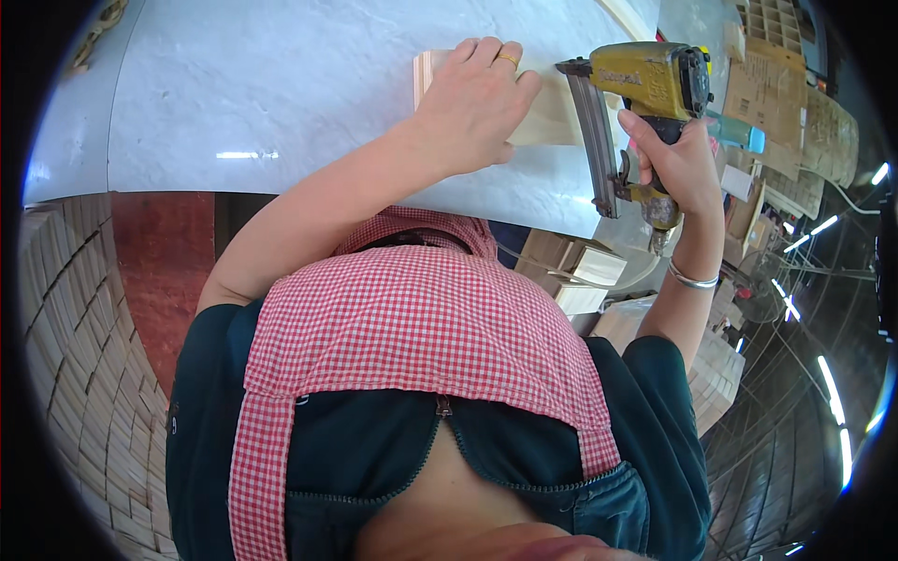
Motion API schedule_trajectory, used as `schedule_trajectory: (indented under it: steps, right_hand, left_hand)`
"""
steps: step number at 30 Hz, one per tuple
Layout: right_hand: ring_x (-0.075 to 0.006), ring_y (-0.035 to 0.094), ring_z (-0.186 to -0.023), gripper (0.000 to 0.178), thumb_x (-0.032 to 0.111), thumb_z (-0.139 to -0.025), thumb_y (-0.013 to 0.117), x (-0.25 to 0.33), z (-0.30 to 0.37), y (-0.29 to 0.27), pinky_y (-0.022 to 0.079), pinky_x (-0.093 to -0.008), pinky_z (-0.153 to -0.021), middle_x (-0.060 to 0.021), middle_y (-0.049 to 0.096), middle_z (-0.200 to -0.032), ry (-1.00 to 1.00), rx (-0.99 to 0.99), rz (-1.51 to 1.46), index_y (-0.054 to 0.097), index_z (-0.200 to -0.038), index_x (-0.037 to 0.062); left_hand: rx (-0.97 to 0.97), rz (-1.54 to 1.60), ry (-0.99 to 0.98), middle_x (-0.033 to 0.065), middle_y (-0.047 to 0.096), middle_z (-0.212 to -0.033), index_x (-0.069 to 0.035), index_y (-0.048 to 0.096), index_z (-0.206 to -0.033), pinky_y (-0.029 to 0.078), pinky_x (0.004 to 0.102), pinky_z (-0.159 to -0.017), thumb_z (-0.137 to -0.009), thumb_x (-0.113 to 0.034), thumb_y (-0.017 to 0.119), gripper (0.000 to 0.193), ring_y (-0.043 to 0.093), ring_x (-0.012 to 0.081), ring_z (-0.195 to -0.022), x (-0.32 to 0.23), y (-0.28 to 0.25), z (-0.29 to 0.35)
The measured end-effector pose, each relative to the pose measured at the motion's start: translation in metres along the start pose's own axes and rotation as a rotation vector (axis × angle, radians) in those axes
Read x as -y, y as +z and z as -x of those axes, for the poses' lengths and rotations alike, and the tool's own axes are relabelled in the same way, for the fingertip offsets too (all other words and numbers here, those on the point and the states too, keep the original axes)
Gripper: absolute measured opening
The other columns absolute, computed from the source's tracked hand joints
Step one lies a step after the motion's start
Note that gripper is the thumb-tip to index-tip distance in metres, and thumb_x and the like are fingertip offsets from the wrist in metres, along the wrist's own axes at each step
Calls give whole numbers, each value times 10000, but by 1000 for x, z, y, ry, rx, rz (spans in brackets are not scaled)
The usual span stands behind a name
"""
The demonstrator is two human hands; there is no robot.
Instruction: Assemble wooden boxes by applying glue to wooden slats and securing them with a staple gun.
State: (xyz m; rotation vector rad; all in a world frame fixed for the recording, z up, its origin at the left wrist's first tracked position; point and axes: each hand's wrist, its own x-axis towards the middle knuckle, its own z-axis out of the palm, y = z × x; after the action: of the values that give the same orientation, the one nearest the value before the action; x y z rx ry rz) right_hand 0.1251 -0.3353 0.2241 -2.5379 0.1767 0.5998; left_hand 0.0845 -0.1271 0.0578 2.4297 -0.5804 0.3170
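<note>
My left hand (479, 107) lies over a pale wooden piece (552, 107), its fingers bent round the far edge and its thumb on the near side. The hand covers the middle of the wood, so its full shape is hidden; layered edges show at the left end. My right hand (681, 161) is wrapped round the grip of a yellow and black air nail gun (641, 75). The gun's nose points left beside the right end of the wood, and its long magazine slants down toward me. Whether the nose touches the wood I cannot tell.
A grey-white tabletop (271, 93) carries the work. Stacked wooden pieces (84, 374) line the left side, beside a red-brown panel (164, 271). Wooden boxes (571, 266) stand below the table's near edge. Cardboard (767, 93) and a blue-capped bottle (744, 136) are at the right.
</note>
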Motion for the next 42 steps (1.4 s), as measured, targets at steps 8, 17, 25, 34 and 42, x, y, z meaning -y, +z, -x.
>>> schedule_trajectory:
  steps: [8, 17, 25, 34, 42]
  right_hand:
    - [-89, 474, -393, 329, 293, -901, 784, -6, -12, -9, 375, -213, -397, -4, 542, -507, -13, 36, 13, 698, -897, -24]
    - [-108, 498, -428, 307, 276, -895, 765, -44, 17, -19, 407, -227, -431, -33, 582, -582, 48, -305, -108, 673, -911, -16]
    - [-391, 693, -876, 506, 164, -860, 650, -235, 40, -6, 550, -432, -773, -236, 707, -1012, 46, -637, 399, 560, -1317, -35]
    - [-443, 668, -1045, 575, 205, -883, 688, -357, 22, 38, 523, -499, -920, -263, 681, -1183, 174, -713, 363, 532, -1391, -16]
    - [-421, 618, -1121, 568, 238, -886, 729, -240, -14, 75, 462, -469, -1028, -250, 657, -1236, -118, -869, 141, 559, -1351, -41]
  left_hand:
    - [-20, 14, 15, 184, 596, -1236, -68, 634, -1044, 381, 433, -1054, -559, -270, 909, 593, 533, 327, -1143, 0, 0, 0]
    - [49, 15, 55, 192, 600, -1227, -68, 623, -1076, 385, 451, -1066, -600, -284, 885, 584, 544, 342, -1153, 6, -14, 2]
    - [-54, 1539, -992, 157, 655, -1178, -25, 620, -1228, 507, 363, -928, -883, -401, 729, 522, 640, 260, -1020, 48, -113, 41]
    - [-573, 273, -751, 141, 654, -1207, -32, 636, -1245, 485, 360, -956, -884, -181, 698, 395, 617, 263, -1090, 82, -129, 156]
    - [2, -619, -431, 98, 656, -1041, -113, 593, -1185, 423, 482, -976, -798, -188, 710, 412, 635, 296, -1002, 32, -95, 129]
